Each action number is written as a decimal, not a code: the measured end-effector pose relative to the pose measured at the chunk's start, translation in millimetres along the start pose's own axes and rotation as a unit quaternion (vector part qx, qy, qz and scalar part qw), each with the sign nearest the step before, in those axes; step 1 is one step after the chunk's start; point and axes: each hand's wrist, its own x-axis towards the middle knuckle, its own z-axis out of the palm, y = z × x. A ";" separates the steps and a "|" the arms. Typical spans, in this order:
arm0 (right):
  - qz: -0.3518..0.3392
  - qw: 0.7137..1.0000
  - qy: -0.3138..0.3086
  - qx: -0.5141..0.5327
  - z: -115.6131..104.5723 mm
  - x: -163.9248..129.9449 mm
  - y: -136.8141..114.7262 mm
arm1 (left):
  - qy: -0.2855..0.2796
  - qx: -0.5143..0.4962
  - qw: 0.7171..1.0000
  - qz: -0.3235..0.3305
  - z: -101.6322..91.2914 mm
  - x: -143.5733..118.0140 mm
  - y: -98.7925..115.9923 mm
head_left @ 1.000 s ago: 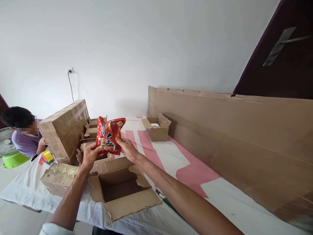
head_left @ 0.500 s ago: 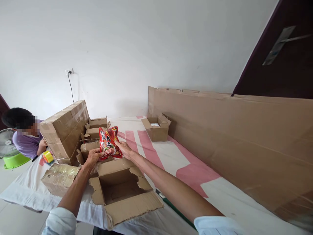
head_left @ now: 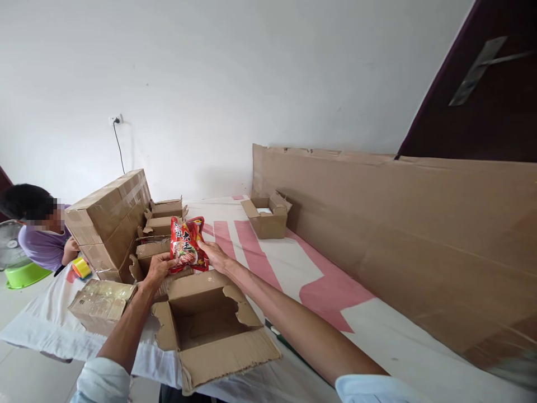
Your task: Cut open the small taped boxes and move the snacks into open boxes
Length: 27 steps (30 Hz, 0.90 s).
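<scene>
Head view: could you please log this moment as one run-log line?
hands: left and right both gripping red noodle packet | position: above open cardboard box | nearby: taped carton stack

We read only one item with text: the red noodle packet [head_left: 187,244], held upright between the left hand [head_left: 156,270] and the right hand [head_left: 215,255]. Large Chinese characters run down its front in black and white; we make out "大王" in the right-hand column, and the left column looks like "肉" at its lower part, its upper character being half cut off by a crease. A small round yellow-orange logo sits at the packet's top right, too small to read. Cardboard boxes carry no print that we can resolve; the taped flat box [head_left: 102,303] shows faint marks only, illegible.
</scene>
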 end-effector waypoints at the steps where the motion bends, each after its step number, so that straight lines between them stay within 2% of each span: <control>1: -0.006 1.000 -0.012 0.006 2.7 -1.7 -8.5 | 0.001 0.001 1.000 0.009 2.8 -1.0 4.7; 5: -0.038 0.997 -0.052 0.034 12.0 -12.3 -49.5 | -0.006 0.009 0.998 0.059 17.7 -5.2 33.6; 8: -0.076 0.995 -0.043 0.051 10.8 -29.4 -75.7 | -0.029 0.029 0.995 0.090 22.1 -14.3 57.0; 11: -0.134 0.989 0.010 0.053 -3.6 -53.2 -83.5 | -0.048 0.178 0.973 0.142 10.4 -33.3 67.0; 13: -0.149 0.986 0.058 0.048 -20.3 -69.1 -75.2 | -0.032 0.311 0.934 0.175 -3.3 -51.7 61.6; 15: -0.135 0.984 0.105 0.042 -39.8 -83.2 -58.1 | -0.031 0.405 0.896 0.179 -15.7 -73.4 48.0; 18: -0.084 0.982 0.160 0.049 -66.7 -101.8 -26.7 | -0.100 0.495 0.852 0.137 -23.0 -108.2 22.5; 20: -0.042 0.982 0.168 0.073 -79.5 -114.4 -9.6 | -0.137 0.528 0.832 0.101 -20.4 -128.9 9.6; 23: 0.015 0.982 0.154 0.107 -90.5 -133.6 3.7 | -0.158 0.534 0.829 0.060 -13.2 -149.9 2.6; 27: 0.076 0.979 0.138 0.127 -94.8 -153.8 5.6 | -0.177 0.488 0.855 0.019 -10.8 -155.4 8.4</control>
